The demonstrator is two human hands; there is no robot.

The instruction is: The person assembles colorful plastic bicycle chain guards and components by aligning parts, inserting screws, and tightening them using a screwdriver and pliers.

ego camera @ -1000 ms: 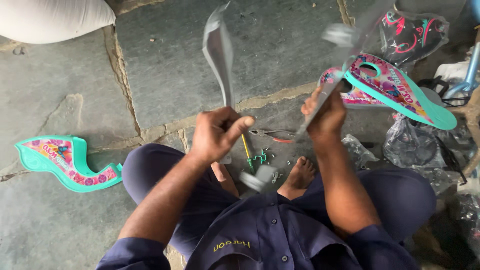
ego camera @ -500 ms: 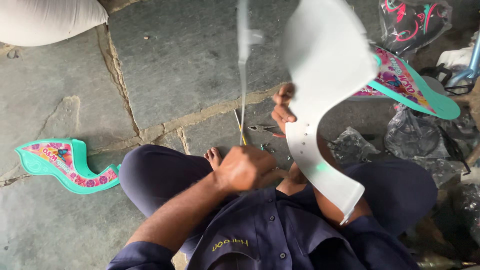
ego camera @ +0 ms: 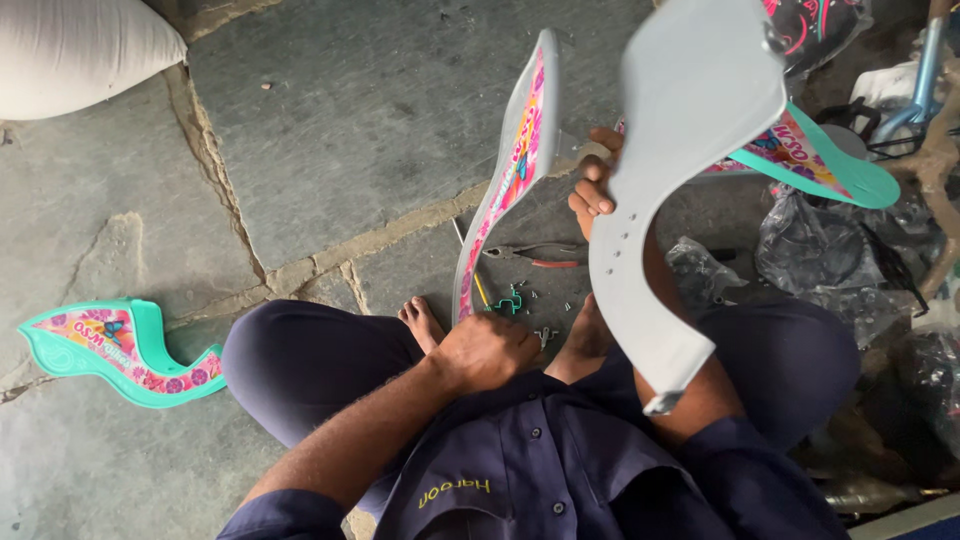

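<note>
Plastic, stiff and light by the look: left hand point(ego camera: 487, 352) clenches the pink-printed chain guard point(ego camera: 505, 180) low; right hand point(ego camera: 597, 180) clasps the grey guard point(ego camera: 680, 130) mid-length.

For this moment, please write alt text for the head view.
A seated person holds two curved plastic panels upright over a stone floor: left hand grips a grey panel with pink print, right hand a plain grey panel. Pliers and small hardware lie between their bare feet; a teal panel lies to their left.

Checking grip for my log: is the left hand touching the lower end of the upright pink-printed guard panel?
Touching. The head view shows the left hand closed around the bottom end of the pink-printed guard panel, no gap visible.
</note>
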